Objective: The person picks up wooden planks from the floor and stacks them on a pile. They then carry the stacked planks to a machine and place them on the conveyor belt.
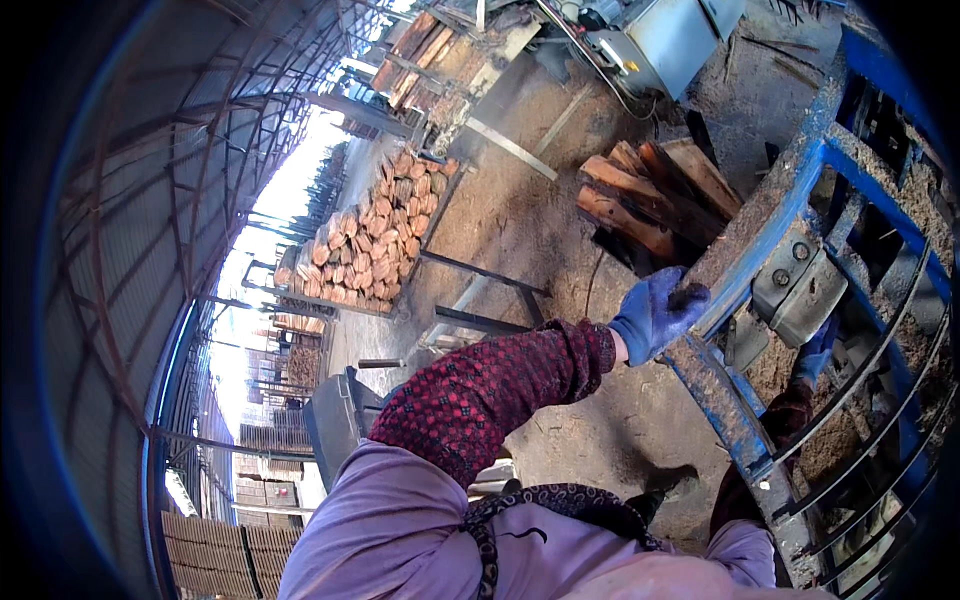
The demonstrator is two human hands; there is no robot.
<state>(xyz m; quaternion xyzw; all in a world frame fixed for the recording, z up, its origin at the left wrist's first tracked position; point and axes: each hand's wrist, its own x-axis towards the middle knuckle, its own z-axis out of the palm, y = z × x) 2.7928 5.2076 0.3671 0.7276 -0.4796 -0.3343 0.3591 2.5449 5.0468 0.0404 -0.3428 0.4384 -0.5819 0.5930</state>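
Note:
My left hand (pixel 655 315), in a blue and purple work glove, grips the edge of a blue metal machine frame (pixel 740 268) coated with sawdust. A dark red patterned sleeve covers that forearm. My right hand (pixel 819 348), also in a blue glove, reaches inside the frame beneath a bolted metal block (pixel 798 285). Its fingers are mostly hidden by the machine parts, so I cannot make out whether it holds anything. Sawdust (pixel 835 450) lies thick inside the machine near the right forearm.
Curved black bars (pixel 880 435) cross the machine's near side. Rough timber slabs (pixel 650 195) lie on the floor beyond my left hand. A large stack of cut logs (pixel 385 230) stands farther left, near a metal stand (pixel 485 275). A grey cabinet (pixel 670 45) is at the back.

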